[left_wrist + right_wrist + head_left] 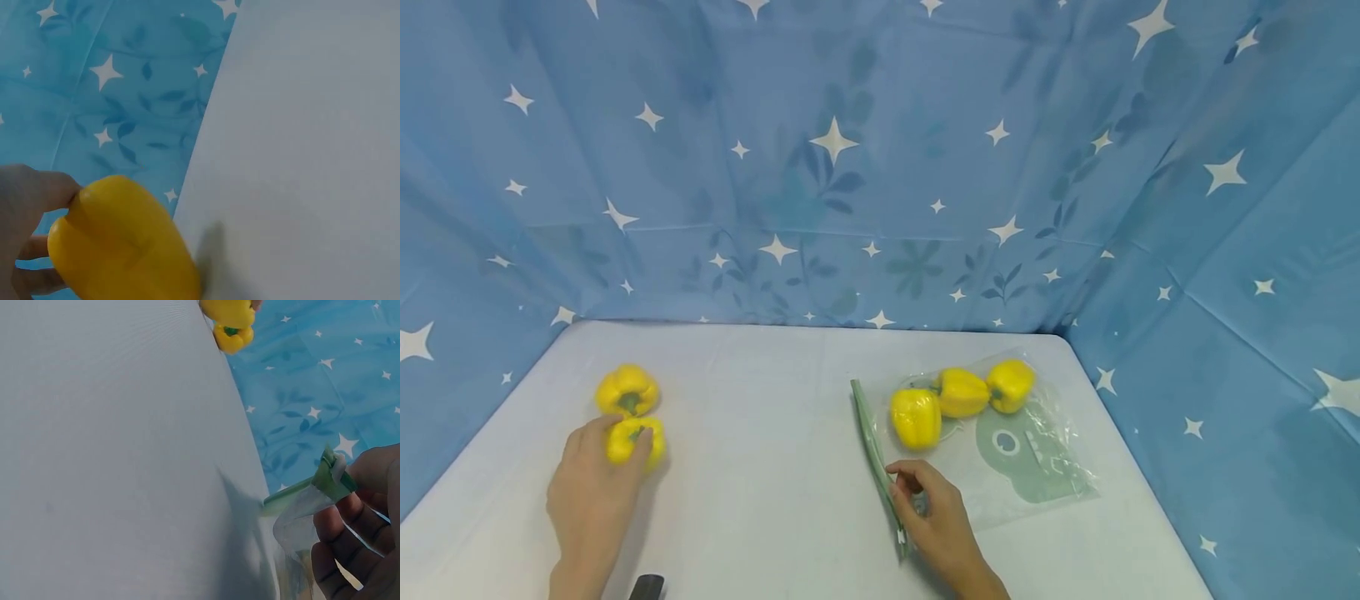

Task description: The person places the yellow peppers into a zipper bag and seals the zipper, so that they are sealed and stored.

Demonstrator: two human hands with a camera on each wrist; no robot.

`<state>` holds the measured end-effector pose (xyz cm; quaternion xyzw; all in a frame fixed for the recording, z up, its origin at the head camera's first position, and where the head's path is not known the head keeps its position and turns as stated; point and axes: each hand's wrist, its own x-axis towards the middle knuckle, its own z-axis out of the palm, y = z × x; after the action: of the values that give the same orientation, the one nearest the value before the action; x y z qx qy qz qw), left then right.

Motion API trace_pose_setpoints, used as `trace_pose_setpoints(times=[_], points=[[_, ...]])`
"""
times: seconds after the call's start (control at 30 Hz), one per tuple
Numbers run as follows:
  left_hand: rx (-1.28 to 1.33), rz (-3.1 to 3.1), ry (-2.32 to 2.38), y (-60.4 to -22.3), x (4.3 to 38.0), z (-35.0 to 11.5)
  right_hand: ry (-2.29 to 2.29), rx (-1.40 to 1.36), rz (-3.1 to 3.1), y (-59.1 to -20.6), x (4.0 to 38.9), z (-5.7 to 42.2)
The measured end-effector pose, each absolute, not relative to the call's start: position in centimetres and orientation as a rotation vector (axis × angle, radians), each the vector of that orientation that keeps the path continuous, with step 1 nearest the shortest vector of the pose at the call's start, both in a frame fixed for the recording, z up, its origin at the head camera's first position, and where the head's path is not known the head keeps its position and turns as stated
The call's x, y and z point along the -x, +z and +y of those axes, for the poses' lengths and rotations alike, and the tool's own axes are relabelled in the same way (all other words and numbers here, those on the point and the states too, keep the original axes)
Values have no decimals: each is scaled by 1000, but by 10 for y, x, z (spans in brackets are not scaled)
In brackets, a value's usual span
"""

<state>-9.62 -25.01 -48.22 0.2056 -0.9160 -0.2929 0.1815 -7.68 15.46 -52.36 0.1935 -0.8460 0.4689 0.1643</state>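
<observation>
My left hand [591, 492] grips a yellow bell pepper [623, 446], thumb on one side and fingers on the other. Just behind it sits a second yellow bell pepper [627, 385], its green stem facing me. In the left wrist view the gripped bell pepper [128, 244] fills the lower left. My right hand [934, 512] pinches the green zip edge [871, 442] of a clear plastic zipper bag [973, 492], which lies flat with a green cartoon print. The bag's green edge [331, 472] stands up at the fingertips in the right wrist view.
Three more yellow bell peppers [962, 393] lie in a row over the bag's far part. A white table [760, 467] bears everything, with a blue star-patterned curtain [880, 167] behind and at the sides. A small black object [647, 587] shows at the near edge.
</observation>
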Motion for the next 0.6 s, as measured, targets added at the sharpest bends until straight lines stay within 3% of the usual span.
trace_pose_setpoints(times=[0.27, 0.6], points=[[-535, -2647, -1119, -478, 104, -242, 1403, -531, -2386, -523, 80, 151], [-418, -2728, -1589, -485, 107, -213, 1566, -222, -2612, -506, 75, 146]])
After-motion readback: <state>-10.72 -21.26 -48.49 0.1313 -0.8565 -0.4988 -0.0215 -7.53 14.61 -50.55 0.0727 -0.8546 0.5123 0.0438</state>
